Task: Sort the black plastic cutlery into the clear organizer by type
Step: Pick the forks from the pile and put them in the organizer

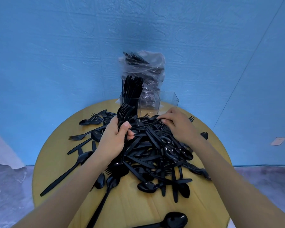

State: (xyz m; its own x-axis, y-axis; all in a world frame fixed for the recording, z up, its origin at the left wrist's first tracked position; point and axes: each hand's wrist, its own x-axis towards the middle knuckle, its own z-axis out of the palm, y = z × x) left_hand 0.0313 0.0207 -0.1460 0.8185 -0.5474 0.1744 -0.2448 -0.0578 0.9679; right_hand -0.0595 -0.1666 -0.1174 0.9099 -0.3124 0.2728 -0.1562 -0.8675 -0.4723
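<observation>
Right now the left hand (115,137) is gripping a bundle of forks (124,116), fingers and thumb curled round the handles, tines fanning up above the grip and handle ends hanging well below it. The right hand (177,125) is pinching into the top of the cutlery pile (156,150) — fingertips curled on what looks like a fork, though which piece exactly I can't tell. Beyond the left grip the clear organizer (148,102) is standing w/ its left compartment already full of upright forks, the other compartments looking empty. Behind that, a plastic bag (143,68) of more cutlery.

Risks, as I'm judging them: the bundle is getting thick, so handles could be slipping out below the grip & scattering on the table (59,145). Pulling a tangled piece from under the right fingertips could be dragging spoons and knives along — maybe off the edge. Jamming the bundle into that crowded compartment could tip the organizer
</observation>
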